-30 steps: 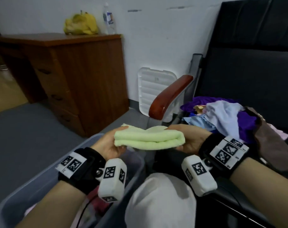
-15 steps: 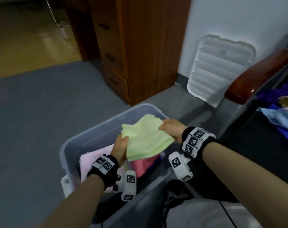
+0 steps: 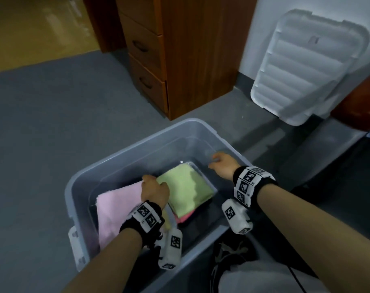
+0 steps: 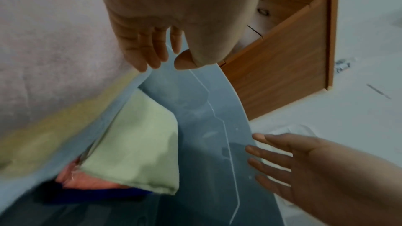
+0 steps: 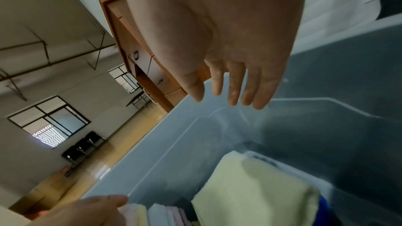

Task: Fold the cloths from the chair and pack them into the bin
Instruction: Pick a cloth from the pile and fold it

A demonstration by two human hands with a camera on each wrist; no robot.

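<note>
Below both hands' loose fingers [image 5: 233, 85], green cloth [image 3: 186, 188] inside bin [image 3: 125, 153].

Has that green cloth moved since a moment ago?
Yes. The green cloth has gone down into the bin, onto a stack there; earlier both hands held it above the rim.

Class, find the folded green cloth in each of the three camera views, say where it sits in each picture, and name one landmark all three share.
Head: the green cloth lies at centre, inside the grey bin, right of the pink cloth.
Left wrist: lower centre-left, below the left hand.
Right wrist: bottom right, below the right hand.
Shared landmark: the wooden drawer cabinet beyond the bin.
</note>
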